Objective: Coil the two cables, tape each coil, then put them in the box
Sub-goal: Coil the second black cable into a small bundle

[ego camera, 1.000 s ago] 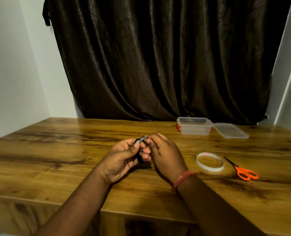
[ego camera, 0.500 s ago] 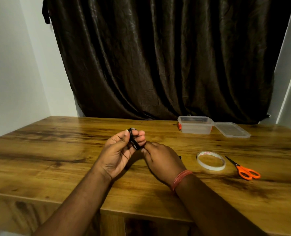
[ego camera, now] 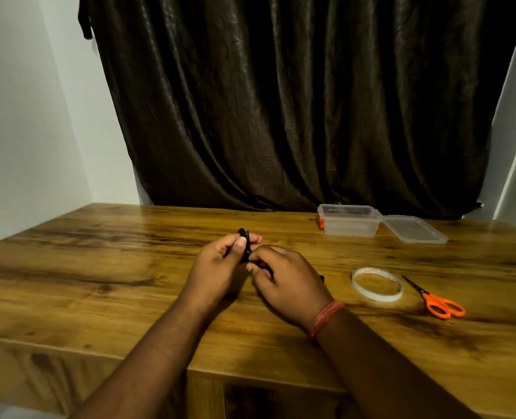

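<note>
Both hands, left hand and right hand, hold 1 black cable, coiling it. Next, I judge, comes the tape.

Black coiled cable held above table; open clear box far right.

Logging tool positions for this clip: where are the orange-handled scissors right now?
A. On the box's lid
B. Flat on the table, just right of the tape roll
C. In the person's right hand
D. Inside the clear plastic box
B: the scissors lie flat on the table beside the tape roll, apart from both hands, which are busy with the black cable.
</note>
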Motion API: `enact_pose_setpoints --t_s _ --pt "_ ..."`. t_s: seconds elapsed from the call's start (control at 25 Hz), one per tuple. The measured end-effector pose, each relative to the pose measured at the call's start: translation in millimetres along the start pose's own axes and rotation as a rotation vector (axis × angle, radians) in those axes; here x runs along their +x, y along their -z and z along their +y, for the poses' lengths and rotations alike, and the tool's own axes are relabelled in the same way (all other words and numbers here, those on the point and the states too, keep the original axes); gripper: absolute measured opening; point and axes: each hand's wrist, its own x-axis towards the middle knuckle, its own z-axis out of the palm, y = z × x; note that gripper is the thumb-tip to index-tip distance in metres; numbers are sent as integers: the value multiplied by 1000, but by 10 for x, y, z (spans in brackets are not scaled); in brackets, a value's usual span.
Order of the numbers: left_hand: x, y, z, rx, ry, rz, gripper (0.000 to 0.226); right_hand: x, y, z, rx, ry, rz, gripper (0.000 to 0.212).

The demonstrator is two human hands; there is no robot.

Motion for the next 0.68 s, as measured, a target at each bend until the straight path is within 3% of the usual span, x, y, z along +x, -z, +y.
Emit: enact_pose_setpoints --t_s 0.16,0.32,0.48,0.68 --pt "-23 20 -29 128 45 -121 25 20 42 72 10 -17 118 9" --pt "-42 1 -14 -71 221 -231 30 37 80 114 24 -54 201 2" --pt "-63 24 53 -271 313 -371 30 66 83 148 182 -131 258 8" --pt "-66 77 146 -511 295 -449 27 74 3 204 237 -221 161 15"
